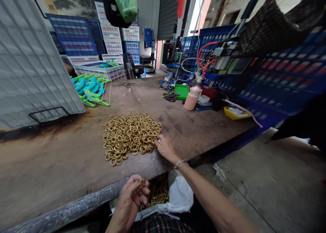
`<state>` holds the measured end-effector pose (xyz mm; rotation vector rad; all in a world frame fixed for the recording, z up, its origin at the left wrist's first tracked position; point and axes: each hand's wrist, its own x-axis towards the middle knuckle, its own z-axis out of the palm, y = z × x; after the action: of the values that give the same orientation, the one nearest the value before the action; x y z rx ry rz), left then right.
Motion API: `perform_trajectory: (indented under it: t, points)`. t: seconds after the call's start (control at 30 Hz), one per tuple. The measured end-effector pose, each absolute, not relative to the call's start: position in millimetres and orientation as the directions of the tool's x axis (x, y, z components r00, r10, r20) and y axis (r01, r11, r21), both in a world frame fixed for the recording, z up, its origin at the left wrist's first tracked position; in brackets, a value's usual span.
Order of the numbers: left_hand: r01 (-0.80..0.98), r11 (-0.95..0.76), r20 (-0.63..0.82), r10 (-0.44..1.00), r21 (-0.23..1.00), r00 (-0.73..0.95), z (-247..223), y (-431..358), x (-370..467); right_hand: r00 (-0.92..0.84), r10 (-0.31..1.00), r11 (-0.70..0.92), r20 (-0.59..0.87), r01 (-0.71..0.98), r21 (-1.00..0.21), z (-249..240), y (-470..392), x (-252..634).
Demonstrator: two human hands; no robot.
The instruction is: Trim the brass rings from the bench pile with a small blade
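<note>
A heap of brass-coloured rings [132, 133] lies on the brown worktable [142, 94]. My right hand [166, 148] is at the heap's right edge, its fingers pinched together at the rings; what they grip is too small to make out. Below the table's front edge, my left hand [133, 195] is raised with curled fingers, and a ring [141, 182] shows between thumb and fingertips. Under it, an open white sack [180, 194] on my lap holds more of the same rings.
A grey plastic crate [38, 63] stands at the left, beside turquoise and green plastic parts [91, 87]. Toward the right are a pink bottle [193, 98], a green tray [181, 91] and a yellow dish [236, 113]. Blue crates [287, 73] are stacked beyond the table.
</note>
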<state>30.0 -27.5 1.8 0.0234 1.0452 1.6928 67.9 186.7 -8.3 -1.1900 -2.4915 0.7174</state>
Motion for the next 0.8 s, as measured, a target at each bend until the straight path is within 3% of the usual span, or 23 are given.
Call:
perform_trajectory:
  t: [0.27,0.43,0.57,0.7,0.8]
  points:
    - [-0.900,-0.038,-0.516,0.808,0.434,-0.283,-5,-30,25,-0.632,0.772,0.547,0.068,0.607,-0.576,-11,188,67]
    - [-0.897,-0.003,-0.586,0.756,0.443,-0.292,-6,-28,25,-0.637,0.759,0.527,0.134,0.479,-0.702,-13,184,73]
    - [-0.820,0.005,-0.554,0.740,0.572,-0.382,-3,-24,23,-0.624,0.767,0.441,0.149,0.344,-0.829,-10,170,78]
    - [-0.612,0.022,-0.460,0.682,0.791,-0.569,0,-17,20,-0.719,0.692,0.277,0.062,0.185,-0.943,-6,141,82]
    - [-0.455,0.023,-0.361,0.647,0.890,-0.672,3,-12,18,-0.776,0.629,0.097,-0.033,0.121,-0.988,-6,117,82]
